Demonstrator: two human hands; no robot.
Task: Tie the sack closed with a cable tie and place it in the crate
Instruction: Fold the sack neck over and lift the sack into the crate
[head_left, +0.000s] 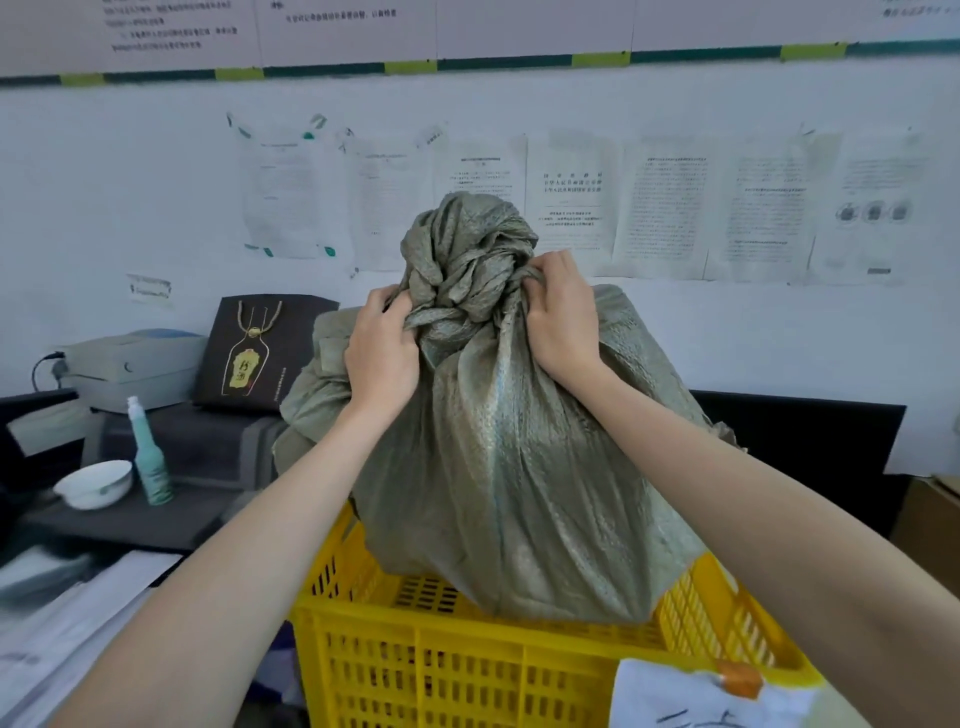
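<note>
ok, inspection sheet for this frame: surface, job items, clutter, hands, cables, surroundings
Surface: dark desk at left, with papers at its near edge.
Job's things: green woven sack, neck bunched and twisted, its bottom inside the yellow crate; no cable tie can be made out.
Clutter: white bowl, pale green bottle, grey printer, dark gift bag, white paper label on the crate's front corner.
Grippers: left hand and right hand both grip the sack's neck from either side.
Cables: one dark cable at the printer's left.
Surroundings: white wall with printed sheets taped up; cardboard box at right.
</note>
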